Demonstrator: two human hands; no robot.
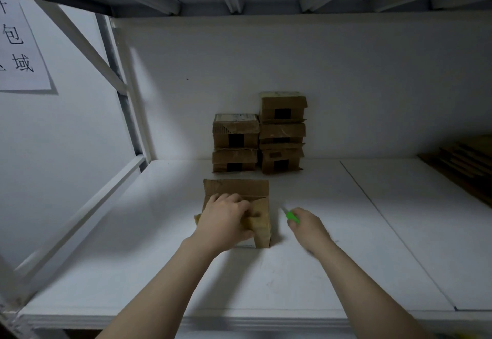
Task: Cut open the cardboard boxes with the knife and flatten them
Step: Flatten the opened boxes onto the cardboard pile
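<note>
Shows a brown cardboard box [239,188] near the middle of a white shelf board [292,272], slightly left of centre and well short of the front edge. Left hand [226,221] on top of it, palm down, fingers bent over a raised top flap and gripping it (some motion blur at the fingertips). Right hand [306,228] just right of the box and clear of it, fingers wrapped round a green-handled knife [291,215], the pale blade angled up and left toward the box's right side without touching it. Along the back edge, against the white rear wall: two stacks of closed brown cardboard boxes side by side, a left stack [235,143] of two and a right stack [282,132] of three, most with a black patch on the front face. At the far right edge, a dark pile of flat cardboard sheets [463,163]. On the left side wall, a white paper sign [18,46] with black printed characters.
</note>
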